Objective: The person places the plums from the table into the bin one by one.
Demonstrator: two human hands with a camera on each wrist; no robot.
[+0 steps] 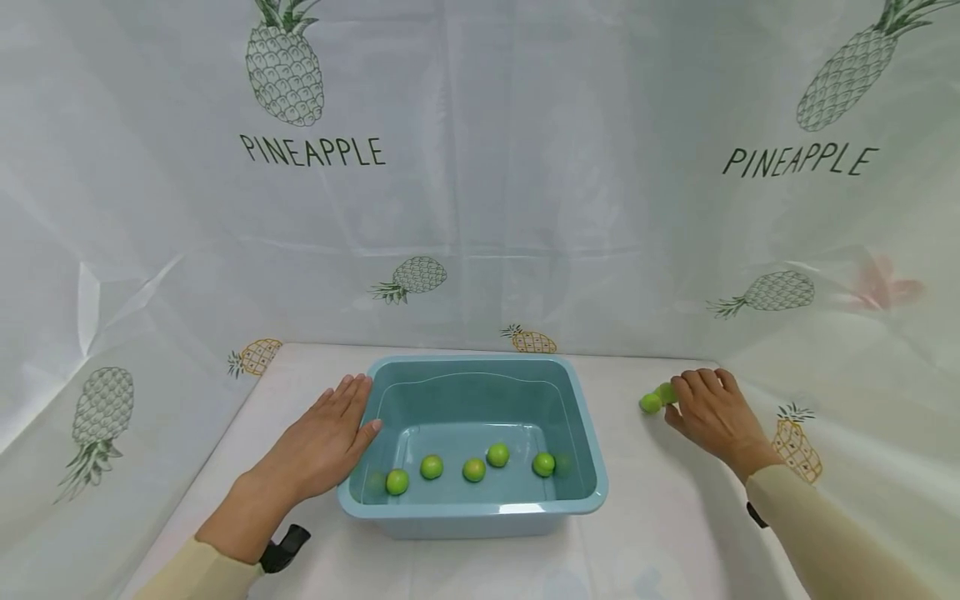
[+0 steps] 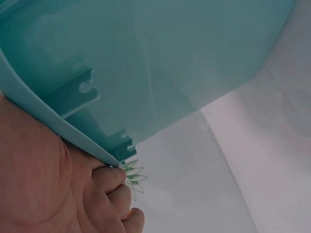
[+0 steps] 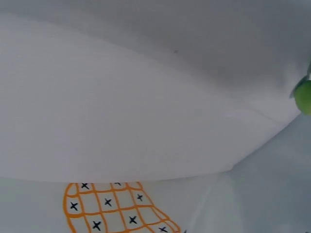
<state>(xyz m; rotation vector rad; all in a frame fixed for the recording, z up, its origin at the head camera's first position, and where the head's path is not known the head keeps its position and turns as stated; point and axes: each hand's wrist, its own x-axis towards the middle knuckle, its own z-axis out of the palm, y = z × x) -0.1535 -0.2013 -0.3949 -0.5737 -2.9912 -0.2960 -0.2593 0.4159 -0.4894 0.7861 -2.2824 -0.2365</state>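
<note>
A light-blue plastic basin [image 1: 480,508] stands on the table with several small green fruits, one of them a green fruit [image 1: 497,454], on its floor. My left hand [image 1: 322,437] rests against the basin's left side. Its fingers lie straight along the outside and the thumb reaches over the rim; the left wrist view shows the palm by the rim [image 2: 63,131]. To the right of the basin, my right hand [image 1: 716,417] has bent fingers at a green fruit [image 1: 666,392], seeming to pinch it. A second green fruit [image 1: 650,403] touches that one. The right wrist view shows one green fruit [image 3: 303,97] but no fingers.
A white cloth covers the table [image 1: 637,533]. Behind and at both sides hangs a pale sheet [image 1: 562,208] printed with pineapples, meeting the table's back edge just behind the basin. A wrist strap [image 1: 283,550] sits on the left wrist.
</note>
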